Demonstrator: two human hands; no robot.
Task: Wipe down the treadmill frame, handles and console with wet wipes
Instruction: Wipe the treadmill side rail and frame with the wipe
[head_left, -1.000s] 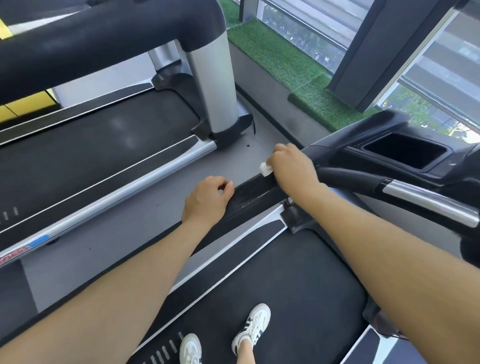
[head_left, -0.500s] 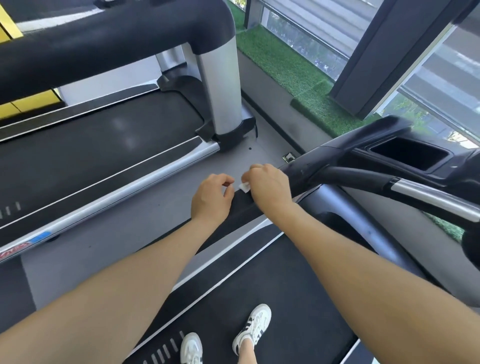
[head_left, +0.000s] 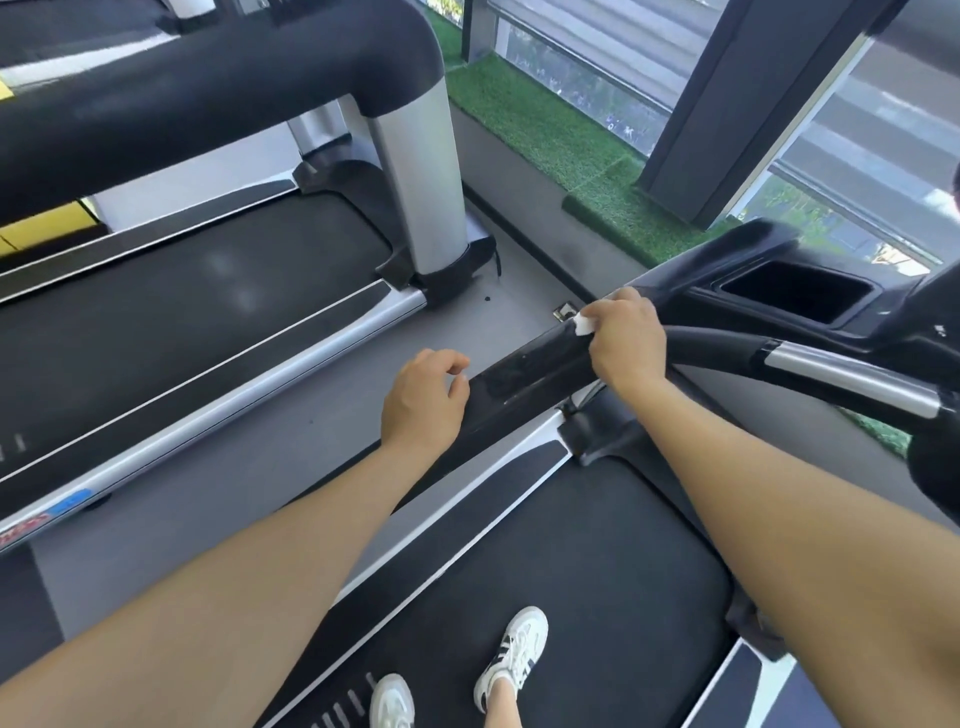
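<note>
Right hand on the black side handrail with a wipe, left hand at the rail's near end.
Right hand (head_left: 626, 340) has fingers curled over the handrail (head_left: 524, 376), pinching a small white wet wipe (head_left: 583, 325) against its top. Left hand (head_left: 423, 402) holds nothing, fingers loosely curled, touching the rail's near end. Console tray (head_left: 795, 299) is far right; white sneakers (head_left: 511, 657) stand on the belt (head_left: 582, 571).

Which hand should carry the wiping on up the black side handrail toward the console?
Right. The right hand already pinches the wet wipe against the handrail, nearer the console tray. The left hand only rests at the rail's lower end, holding no wipe.
</note>
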